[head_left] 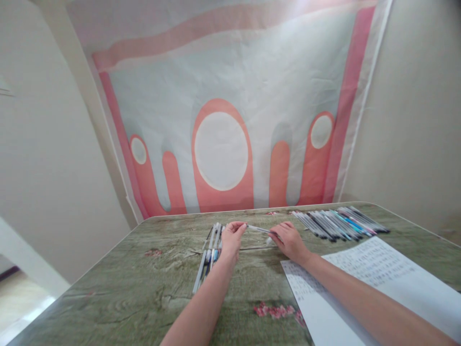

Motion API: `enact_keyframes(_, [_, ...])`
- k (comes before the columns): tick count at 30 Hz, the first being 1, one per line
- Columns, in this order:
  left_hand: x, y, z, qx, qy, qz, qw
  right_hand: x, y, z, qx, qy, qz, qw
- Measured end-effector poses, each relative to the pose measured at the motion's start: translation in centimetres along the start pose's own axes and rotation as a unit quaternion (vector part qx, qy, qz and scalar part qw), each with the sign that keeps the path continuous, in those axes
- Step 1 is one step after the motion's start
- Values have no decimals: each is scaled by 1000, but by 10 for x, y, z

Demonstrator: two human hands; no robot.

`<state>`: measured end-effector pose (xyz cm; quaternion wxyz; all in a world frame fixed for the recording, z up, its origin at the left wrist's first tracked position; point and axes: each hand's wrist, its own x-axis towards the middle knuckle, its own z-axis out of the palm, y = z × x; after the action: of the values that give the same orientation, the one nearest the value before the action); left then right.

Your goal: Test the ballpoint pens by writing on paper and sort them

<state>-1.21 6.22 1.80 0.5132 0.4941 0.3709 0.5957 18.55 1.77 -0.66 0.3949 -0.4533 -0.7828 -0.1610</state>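
A slim grey-white pen (260,229) is held above the table between my two hands. My left hand (232,237) pinches its left end with thumb and fingers. On its other, darker end, the fingers of my right hand (291,241) are closed. Beneath the pen, a thin dark stick (248,248) lies on the table, too small to name. A small whitish piece (269,240) is beside my right fingertips. Several pens and pen parts (199,273) lie left of my left hand, partly covered by it and my forearm.
Several pens (324,225), mostly grey with a few blue ones, lie in a slanted row at the back right. White sheets with handwriting (363,269) sit under my right forearm. The wood-patterned table (126,283) meets a pink and grey wall hanging (223,202) behind.
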Motion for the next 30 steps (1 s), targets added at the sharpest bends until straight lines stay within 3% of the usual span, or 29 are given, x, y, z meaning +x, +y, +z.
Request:
enact_keyframes(17, [-2, 1, 2, 14, 5, 11, 1000, 0, 0, 1, -7, -3, -9, 1000])
enact_keyframes(30, [-4, 13, 13, 72, -50, 101, 991, 4, 3, -1, -29, -37, -27, 999])
